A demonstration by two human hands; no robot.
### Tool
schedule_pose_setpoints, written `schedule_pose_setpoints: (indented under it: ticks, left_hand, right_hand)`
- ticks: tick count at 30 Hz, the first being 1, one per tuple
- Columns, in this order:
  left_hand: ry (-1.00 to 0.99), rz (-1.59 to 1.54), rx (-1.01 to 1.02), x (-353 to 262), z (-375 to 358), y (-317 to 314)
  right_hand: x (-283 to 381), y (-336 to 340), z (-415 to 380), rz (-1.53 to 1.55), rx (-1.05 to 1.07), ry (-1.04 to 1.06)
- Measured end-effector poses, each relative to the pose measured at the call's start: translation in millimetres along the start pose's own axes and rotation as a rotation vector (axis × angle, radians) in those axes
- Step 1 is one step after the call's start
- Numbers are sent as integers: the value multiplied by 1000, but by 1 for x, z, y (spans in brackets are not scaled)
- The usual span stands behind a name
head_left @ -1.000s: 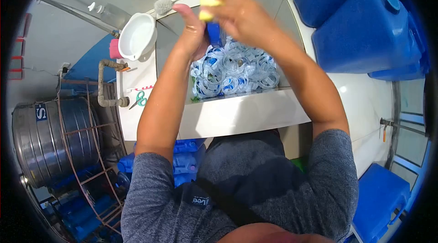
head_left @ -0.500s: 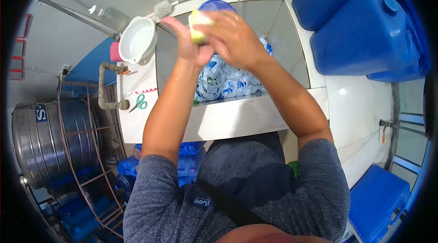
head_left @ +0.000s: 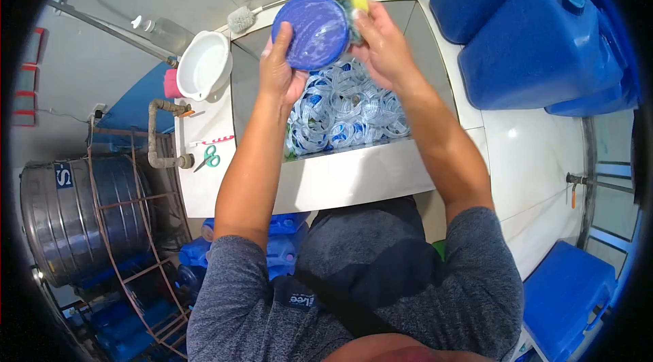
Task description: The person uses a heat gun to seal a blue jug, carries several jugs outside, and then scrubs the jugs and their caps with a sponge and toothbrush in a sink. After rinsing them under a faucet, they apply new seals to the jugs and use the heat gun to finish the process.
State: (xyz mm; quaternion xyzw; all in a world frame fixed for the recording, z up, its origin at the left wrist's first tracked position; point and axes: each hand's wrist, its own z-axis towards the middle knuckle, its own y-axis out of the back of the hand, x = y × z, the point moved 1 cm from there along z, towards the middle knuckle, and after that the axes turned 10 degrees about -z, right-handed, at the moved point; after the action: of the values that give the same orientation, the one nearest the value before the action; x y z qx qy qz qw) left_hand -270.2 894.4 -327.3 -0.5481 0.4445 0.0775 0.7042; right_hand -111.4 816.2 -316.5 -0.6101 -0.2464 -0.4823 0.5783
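My left hand [head_left: 277, 71] grips a round blue lid [head_left: 313, 32] by its near left edge, thumb over the top. White suds streak the lid's face, which is tilted up toward me. In my right hand [head_left: 385, 47] is a yellow and green sponge [head_left: 358, 1], pinched by the thumb at the lid's right edge. Both hands are over a grey sink [head_left: 432, 76]. Below them in the sink lies a heap of clear plastic bands [head_left: 347, 107] with blue markings.
Left on the white counter are a white basin [head_left: 203, 66], a red-and-white toothbrush [head_left: 216, 139] and green-handled scissors [head_left: 209, 156]. A long-handled brush [head_left: 241, 20] lies along the back rim. Large blue jugs [head_left: 524, 42] stand at right. A pipe [head_left: 153, 130] rises at left.
My hands have moved apart. The sponge has gone from between them to the right, and the blue lid, mostly hidden before, now shows its sudsy face in my left hand.
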Motion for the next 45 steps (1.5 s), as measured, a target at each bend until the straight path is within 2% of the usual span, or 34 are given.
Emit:
schedule_pose_setpoints:
  ticks: [2,3,4,5,6,7,8,9,12,13,15,17,19,21,23,24,26,27,29,30,31,33,35,37,38,39,41,42,43,45]
  left_hand:
    - [12,108,-138,21,8,16]
    - [13,109,-143,24,5,16]
    - [135,-70,-45,26,1,15]
    - [256,-249,55,26,-3,14]
    - [353,-343,84,12,-10,4]
    - [351,-342,84,6,-11,4]
    - [332,-321,104,2,-12,5]
    - [313,-300,125,-1,-13,5]
    - [343,-344,138,-1,-17,7]
    - [391,-399,159,2,-18,4]
    - [389,-428,124,1,-25,-17]
    - [314,-330,143,0,-23,-23]
    - [273,-326,131,-5,-21,-25]
    - [140,-232,152,-13,-13,-21]
    - [93,-192,172,-13,-7,-18]
    - [77,-92,170,-13,-3,-12]
    - [60,-10,170,-11,8,5]
    - [59,-9,166,-11,7,3]
    - [-94,125,112,-9,4,2]
    - [-116,164,161,-12,3,2]
    - [-116,165,158,-12,1,2]
    - [-126,126,135,-11,-5,-5]
    - [-152,110,127,-17,-2,-3]
    - [-140,70,113,-31,-3,-7]
    - [-143,81,128,-35,-9,-13]
    - [-146,81,126,-34,-15,-19]
    - [-53,-57,99,-27,-27,-28]
    - [-18,-114,130,-25,-25,-26]
    - [-19,-114,136,-25,-23,-29]
    - [-31,-135,189,-30,-24,-38]
  right_hand:
    - [-10,-15,-9,55,0,-32]
    - [-19,-20,-12,117,-6,-63]
    - [-32,-21,-12,-114,-28,-34]
    - [-43,-16,-12,-110,-28,-35]
    - [-47,-12,-12,-463,13,161]
    - [-51,-8,-11,-816,55,358]
    - [-33,-15,-19,-973,48,544]
    - [-23,-19,-21,-973,51,542]
    - [-9,-28,-18,-1087,338,571]
    - [-10,-28,-7,-1086,337,571]
    - [-6,-29,14,-1251,177,1047]
    - [2,-24,26,-1367,161,1080]
    - [7,-22,30,-1584,161,1200]
    - [4,-14,29,-1674,115,1270]
    - [-6,-9,24,-1701,135,1131]
    - [-15,-10,19,-1699,137,1133]
    - [-33,-15,9,-1564,127,878]
    - [-26,-23,2,-1560,129,878]
    - [-16,-34,-5,-1284,332,161]
    - [-26,-34,-4,-843,322,-81]
    - [-26,-37,1,-841,325,-82]
    - [-17,-50,9,-148,282,-261]
    - [-17,-52,8,-169,283,-216]
    - [-3,-48,-6,-983,346,99]
    - [-16,-38,-4,-1132,278,575]
    - [-9,-36,-3,-1131,283,577]
    - [4,-35,-4,-1689,72,865]
    - [6,-36,4,-1716,7,1047]
    - [8,-39,13,-1718,3,1051]
    - [11,-50,27,-1602,-164,1052]
